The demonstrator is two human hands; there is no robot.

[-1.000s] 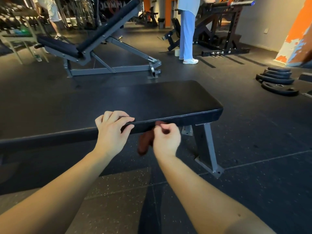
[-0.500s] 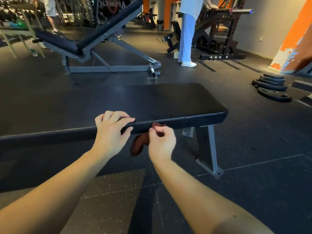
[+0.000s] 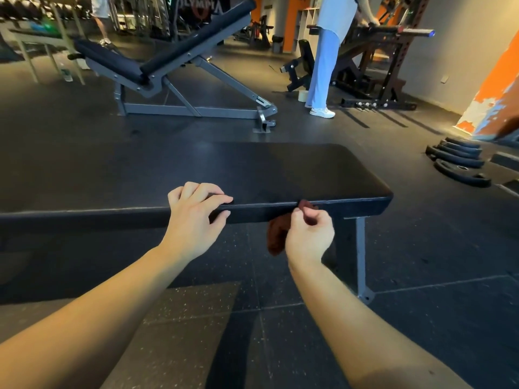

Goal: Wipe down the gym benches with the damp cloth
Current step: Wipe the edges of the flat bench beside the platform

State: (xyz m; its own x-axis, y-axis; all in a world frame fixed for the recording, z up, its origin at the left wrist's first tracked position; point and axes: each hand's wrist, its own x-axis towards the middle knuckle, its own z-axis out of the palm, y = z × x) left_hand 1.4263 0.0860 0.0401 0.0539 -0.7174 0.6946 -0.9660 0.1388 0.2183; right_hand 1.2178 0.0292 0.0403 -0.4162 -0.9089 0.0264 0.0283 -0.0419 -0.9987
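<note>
The right hand (image 3: 309,237) pinches a bunched red-brown damp cloth (image 3: 276,238) against the near edge of the flat black padded bench surface (image 3: 252,175). The left hand (image 3: 196,217) curls over that edge, gripping it. Edge work, I judge. The grey-framed black incline bench (image 3: 168,63) behind remains to do. Black weight plates (image 3: 457,164) lie well apart and block nothing.

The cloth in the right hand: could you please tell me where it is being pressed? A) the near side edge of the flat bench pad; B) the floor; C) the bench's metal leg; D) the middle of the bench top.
A: the right hand pinches the cloth against the near side edge of the flat bench, close to its right end.
</note>
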